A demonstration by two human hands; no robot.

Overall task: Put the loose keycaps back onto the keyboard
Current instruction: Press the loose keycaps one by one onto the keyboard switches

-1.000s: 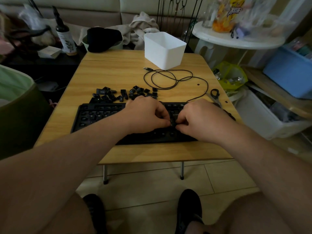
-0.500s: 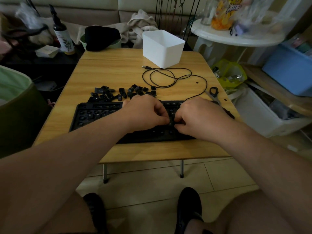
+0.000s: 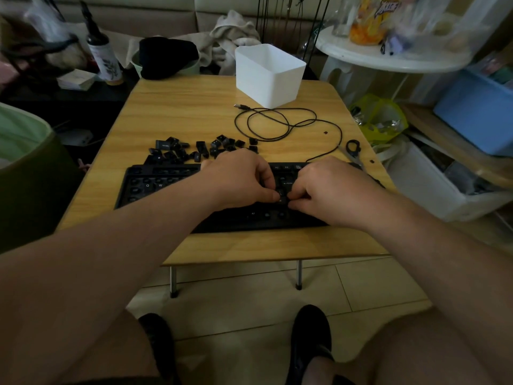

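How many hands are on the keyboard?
2. The left hand and the right hand both rest on the middle of the black keyboard, fingertips meeting over one spot. What they pinch there is hidden.
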